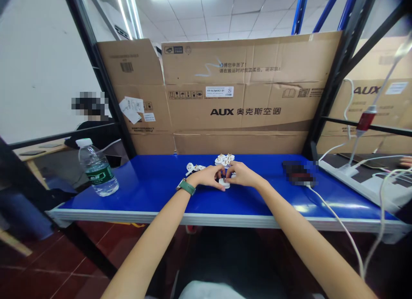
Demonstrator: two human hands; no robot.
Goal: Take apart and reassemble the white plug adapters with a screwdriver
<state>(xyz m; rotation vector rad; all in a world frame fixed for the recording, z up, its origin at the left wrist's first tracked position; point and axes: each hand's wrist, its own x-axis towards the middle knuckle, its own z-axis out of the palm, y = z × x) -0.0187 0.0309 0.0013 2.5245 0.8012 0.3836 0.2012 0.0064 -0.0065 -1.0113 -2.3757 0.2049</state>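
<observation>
A small white plastic piece (225, 185), which looks like part of a plug, rests on the blue tabletop between my hands. My left hand (207, 177) curls its thumb and fingers around the left side of this piece. From the right, my right hand (243, 174) brings its fingertips together at the top of it; whatever they pinch is too small to make out. Just beyond my fingers stands a cluster of white plug parts (225, 159) with brass-coloured pins. More white plug parts (194, 167) lie behind my left wrist, which wears a green watch band.
A water bottle (98, 172) stands at the table's left end. A dark device (298, 173) with a white cable lies at right, near a white power strip (363, 179). Cardboard (241, 123) closes off the back. Another person (93, 119) sits beyond the left frame.
</observation>
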